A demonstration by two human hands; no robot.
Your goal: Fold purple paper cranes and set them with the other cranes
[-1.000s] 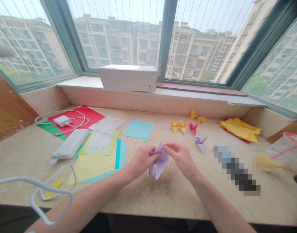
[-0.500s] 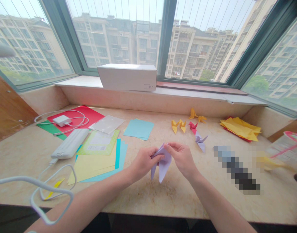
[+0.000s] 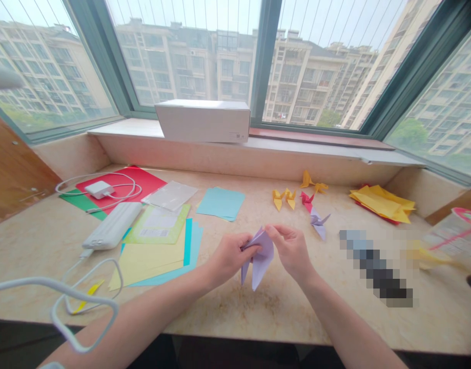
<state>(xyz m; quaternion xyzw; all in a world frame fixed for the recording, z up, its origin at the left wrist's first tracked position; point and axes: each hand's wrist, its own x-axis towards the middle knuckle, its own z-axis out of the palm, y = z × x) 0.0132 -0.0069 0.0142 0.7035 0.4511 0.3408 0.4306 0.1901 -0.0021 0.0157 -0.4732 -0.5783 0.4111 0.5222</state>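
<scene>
Above the counter's front half, my left hand point(image 3: 232, 256) pinches a lavender piece of folded origami paper point(image 3: 263, 262) between thumb and fingers. Two pointed flaps of the paper hang downward. My right hand point(image 3: 291, 251) is closed at the paper's upper right edge, thumb and forefinger together on it; the fingertips partly hide that edge. Beyond my right hand stand small paper cranes: a lavender crane point(image 3: 319, 223), a red crane point(image 3: 307, 201) and several orange-yellow ones, such as the yellow crane point(image 3: 290, 199).
Blue paper squares point(image 3: 220, 203) lie mid-counter. To the left are pale yellow sheets point(image 3: 152, 262), a white power bank point(image 3: 112, 225), a charger point(image 3: 99, 189) and a looping white cable point(image 3: 83, 293). Yellow folded paper point(image 3: 383, 203) and a blurred-out object point(image 3: 375, 269) lie right. A white box point(image 3: 202, 122) stands on the sill.
The lavender paper's right side has opened out slightly to the right, and my right hand has shifted a little right with it. My left hand keeps its grip.
</scene>
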